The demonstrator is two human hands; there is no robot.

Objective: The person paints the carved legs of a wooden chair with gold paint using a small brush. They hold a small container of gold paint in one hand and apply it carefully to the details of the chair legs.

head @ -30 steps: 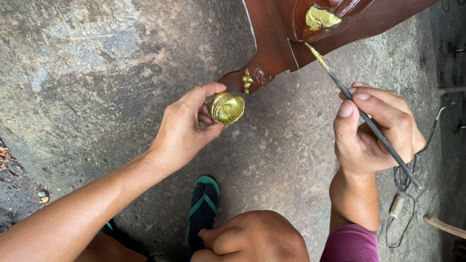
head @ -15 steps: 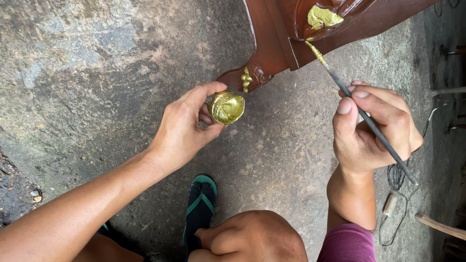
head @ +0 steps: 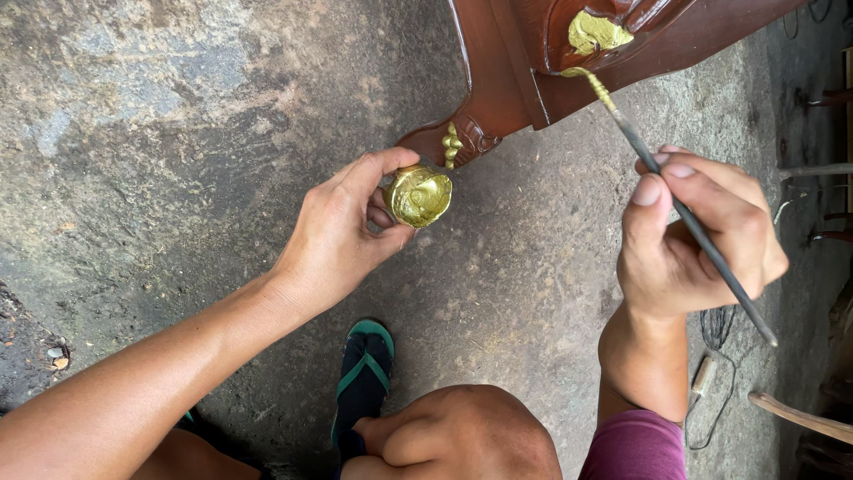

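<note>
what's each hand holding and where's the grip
Left hand holds a small gold-paint container by its side, between thumb and fingers. Right hand pinches a thin paintbrush mid-handle.

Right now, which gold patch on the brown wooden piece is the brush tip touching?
The upper gold patch in the carved hollow; the brush tip meets its lower edge. The small gold ornament lower down is untouched.

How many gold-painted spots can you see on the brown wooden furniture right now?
2. One large gold patch sits in the carved hollow at the top edge, beside the brush tip. One small gold ornament is on the foot. More may lie outside the view.
</note>
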